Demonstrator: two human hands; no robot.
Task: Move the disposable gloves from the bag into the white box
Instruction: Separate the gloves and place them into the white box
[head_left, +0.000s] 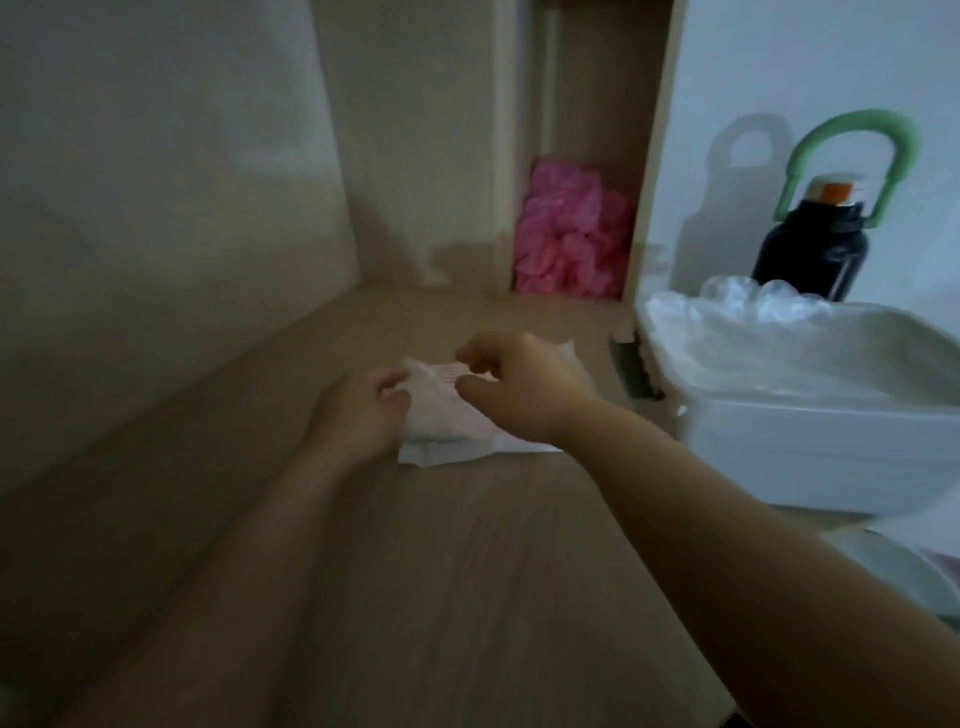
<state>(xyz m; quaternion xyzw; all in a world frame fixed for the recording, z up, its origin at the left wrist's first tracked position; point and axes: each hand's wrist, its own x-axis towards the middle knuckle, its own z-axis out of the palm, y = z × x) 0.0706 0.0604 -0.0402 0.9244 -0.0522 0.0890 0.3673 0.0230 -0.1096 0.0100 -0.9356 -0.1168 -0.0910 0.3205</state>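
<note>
Bag (442, 415); left hand (358, 410), right hand (519, 387) curled

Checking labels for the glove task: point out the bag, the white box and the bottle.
bag (439, 415): head view, on its printed front face.
white box (831, 452): head view, on its front wall.
bottle (810, 249): head view, on its dark body.

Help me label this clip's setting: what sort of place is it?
Probably a home desk nook: a wood-grain desktop, a cubby holding crumpled pink material, and a black bottle with a green handle behind the white box.
</note>
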